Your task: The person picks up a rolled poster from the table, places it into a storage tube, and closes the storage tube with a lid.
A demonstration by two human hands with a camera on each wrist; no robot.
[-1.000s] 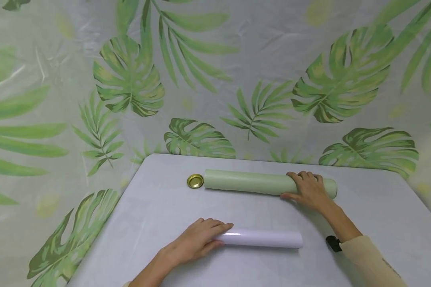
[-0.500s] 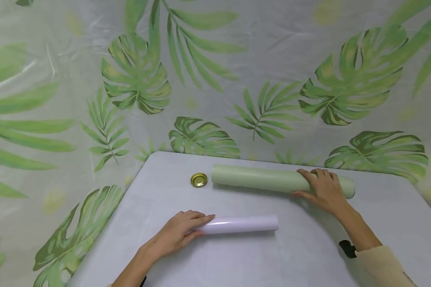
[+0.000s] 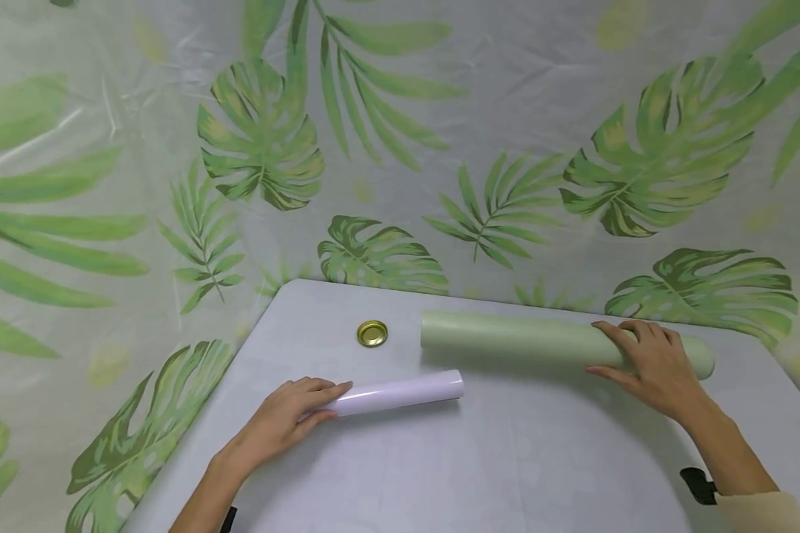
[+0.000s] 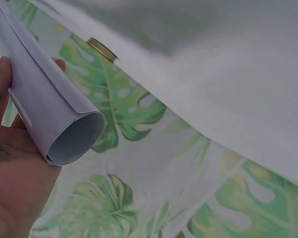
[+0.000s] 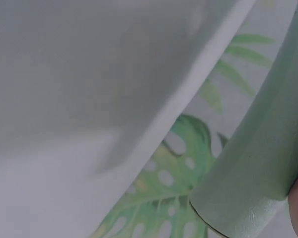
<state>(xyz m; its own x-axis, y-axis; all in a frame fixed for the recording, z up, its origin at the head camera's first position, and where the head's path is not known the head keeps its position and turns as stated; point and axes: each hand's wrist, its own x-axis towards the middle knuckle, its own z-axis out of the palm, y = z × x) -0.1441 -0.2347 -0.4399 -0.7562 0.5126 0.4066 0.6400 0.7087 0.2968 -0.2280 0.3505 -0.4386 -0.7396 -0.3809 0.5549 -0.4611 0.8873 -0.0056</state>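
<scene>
My left hand (image 3: pixel 281 418) grips the left end of a glossy white paper roll (image 3: pixel 400 392), thumb on the near side and fingers over the top. Its hollow end and overlapping edge show in the left wrist view, where the roll (image 4: pixel 49 89) lies across the palm. At the right, my right hand (image 3: pixel 653 370) holds a thicker pale green roll (image 3: pixel 507 337) near its right end. A shadow lies beneath the green roll, which looks raised off the table. A small gold lid (image 3: pixel 372 334) lies on the table between the rolls' left parts, touched by neither hand.
The white table (image 3: pixel 480 474) has rounded far corners. Its far edge meets a grey sheet (image 3: pixel 400 185) printed with green leaves, hanging behind. Dark bands (image 3: pixel 698 485) sit at both wrists.
The white roll has moved left and away from me in my left hand, its right end now tilted up. The green roll has shifted right, away from the gold lid, and lifted.
</scene>
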